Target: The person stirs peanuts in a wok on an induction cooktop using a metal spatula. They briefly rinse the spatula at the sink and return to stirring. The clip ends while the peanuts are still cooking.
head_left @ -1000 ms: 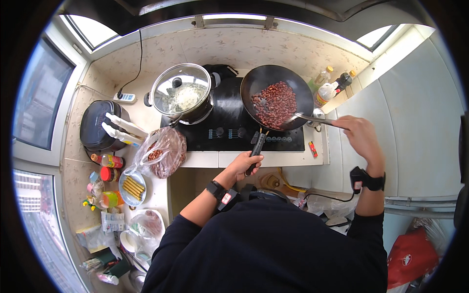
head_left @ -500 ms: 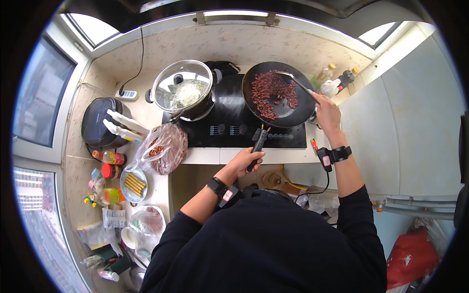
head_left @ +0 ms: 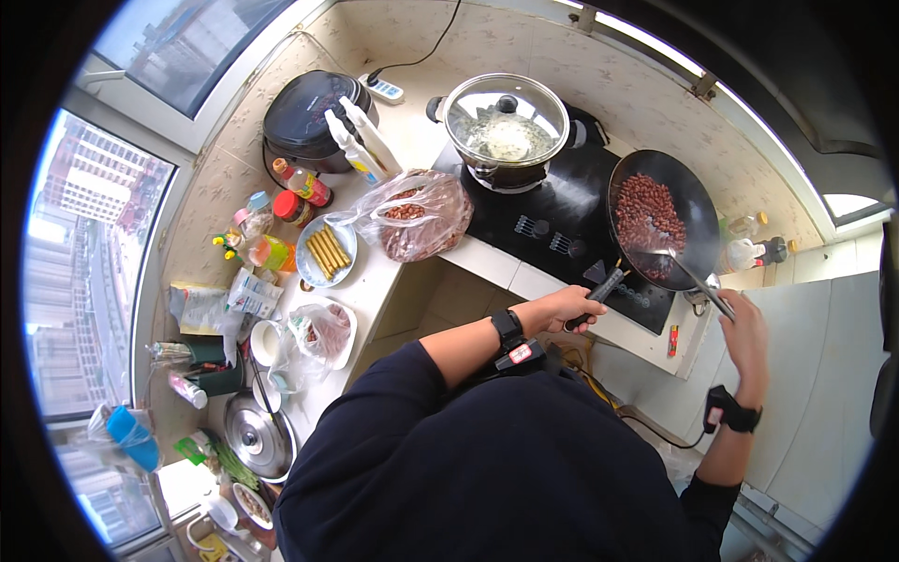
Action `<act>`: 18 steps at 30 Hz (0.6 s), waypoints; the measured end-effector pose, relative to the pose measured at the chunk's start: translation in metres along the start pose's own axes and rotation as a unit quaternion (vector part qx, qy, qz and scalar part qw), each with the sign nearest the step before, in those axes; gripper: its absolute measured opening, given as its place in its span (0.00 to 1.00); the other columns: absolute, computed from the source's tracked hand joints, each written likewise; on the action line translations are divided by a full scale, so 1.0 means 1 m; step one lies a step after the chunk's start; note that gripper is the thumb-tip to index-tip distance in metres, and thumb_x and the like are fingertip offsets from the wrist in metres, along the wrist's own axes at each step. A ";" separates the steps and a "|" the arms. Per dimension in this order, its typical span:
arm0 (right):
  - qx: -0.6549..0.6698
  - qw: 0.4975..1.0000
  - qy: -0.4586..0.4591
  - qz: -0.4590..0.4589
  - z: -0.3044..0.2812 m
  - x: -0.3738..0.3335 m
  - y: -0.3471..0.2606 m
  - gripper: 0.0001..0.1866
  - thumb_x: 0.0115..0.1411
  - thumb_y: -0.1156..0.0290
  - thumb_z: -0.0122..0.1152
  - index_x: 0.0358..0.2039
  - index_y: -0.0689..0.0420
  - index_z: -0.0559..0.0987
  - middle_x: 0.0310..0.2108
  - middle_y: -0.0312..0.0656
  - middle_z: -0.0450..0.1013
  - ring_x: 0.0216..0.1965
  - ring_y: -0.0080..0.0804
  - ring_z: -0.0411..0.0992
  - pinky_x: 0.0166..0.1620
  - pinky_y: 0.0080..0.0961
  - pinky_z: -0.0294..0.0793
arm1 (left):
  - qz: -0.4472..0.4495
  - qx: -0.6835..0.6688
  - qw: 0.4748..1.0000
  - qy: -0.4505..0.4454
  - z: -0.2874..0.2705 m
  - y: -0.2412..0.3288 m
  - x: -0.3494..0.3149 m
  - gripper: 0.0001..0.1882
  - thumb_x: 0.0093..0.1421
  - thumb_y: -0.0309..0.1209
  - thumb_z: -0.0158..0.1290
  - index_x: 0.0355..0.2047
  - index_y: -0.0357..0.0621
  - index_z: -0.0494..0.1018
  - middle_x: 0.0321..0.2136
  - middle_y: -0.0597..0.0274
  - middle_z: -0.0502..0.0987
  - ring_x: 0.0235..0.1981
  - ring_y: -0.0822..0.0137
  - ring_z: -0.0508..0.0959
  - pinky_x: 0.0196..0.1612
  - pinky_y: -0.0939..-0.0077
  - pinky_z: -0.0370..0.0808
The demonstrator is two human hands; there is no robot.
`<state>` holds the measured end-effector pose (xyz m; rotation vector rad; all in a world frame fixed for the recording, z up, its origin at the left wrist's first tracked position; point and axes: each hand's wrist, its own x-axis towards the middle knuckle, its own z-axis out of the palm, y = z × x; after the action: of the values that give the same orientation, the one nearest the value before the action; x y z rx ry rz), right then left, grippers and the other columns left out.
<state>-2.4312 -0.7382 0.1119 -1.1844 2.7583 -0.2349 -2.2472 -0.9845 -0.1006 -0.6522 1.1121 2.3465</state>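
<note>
My left hand (head_left: pixel 569 307) is closed around the black handle of a dark wok (head_left: pixel 700 208), which sits at the right end of the black cooktop (head_left: pixel 585 211). Reddish-brown peanuts (head_left: pixel 648 208) cover much of the wok's bottom, mostly toward its left. In my right hand (head_left: pixel 746 339), slightly blurred, is the handle of a metal spatula (head_left: pixel 695 278). The spatula's blade lies among the peanuts at the wok's near side. Left of the wok stands a pot with a glass lid (head_left: pixel 507 140), something pale behind the steamed glass.
A plastic bag of peanuts (head_left: pixel 440 220) lies left of the cooktop. A plate of stick-shaped food (head_left: pixel 342 245), a rice cooker (head_left: pixel 314 117), sauce bottles (head_left: pixel 304 183) and a steel lid (head_left: pixel 257 436) crowd the left counter. Bottles (head_left: pixel 749 251) stand right of the wok; a red lighter (head_left: pixel 673 340) lies near the edge.
The view has turned toward the left, showing more of that counter. The spatula blade has come from the wok's far side to its near side, my right hand drawing back with it.
</note>
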 end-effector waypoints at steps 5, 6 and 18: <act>0.009 0.993 0.058 0.105 0.053 0.039 0.029 0.21 0.64 0.73 0.58 0.59 0.50 0.79 0.49 0.48 0.80 0.50 0.50 0.78 0.53 0.40 0.75 | 0.007 -0.009 1.000 -0.003 -0.001 -0.002 0.001 0.08 0.67 0.32 0.58 0.36 0.46 0.69 0.22 0.69 0.73 0.16 0.76 0.73 0.18 0.82 0.67; 0.012 0.992 0.065 0.108 0.057 0.046 0.038 0.21 0.65 0.72 0.58 0.59 0.49 0.79 0.49 0.48 0.80 0.50 0.51 0.78 0.53 0.41 0.75 | 0.012 -0.007 1.000 -0.001 -0.001 -0.002 0.001 0.08 0.67 0.32 0.58 0.36 0.46 0.69 0.22 0.69 0.73 0.16 0.76 0.73 0.18 0.82 0.67; 0.041 0.998 0.041 -0.038 0.058 0.051 0.022 0.25 0.60 0.79 0.63 0.58 0.47 0.80 0.41 0.49 0.79 0.43 0.51 0.78 0.47 0.41 0.75 | 0.014 0.018 1.000 0.007 0.003 0.003 -0.004 0.09 0.67 0.33 0.58 0.35 0.46 0.70 0.22 0.69 0.73 0.15 0.76 0.72 0.17 0.81 0.64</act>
<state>-2.4714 -0.7653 0.0476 -1.2885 2.7463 -0.4098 -2.2464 -0.9850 -0.0947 -0.6449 1.1751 2.3423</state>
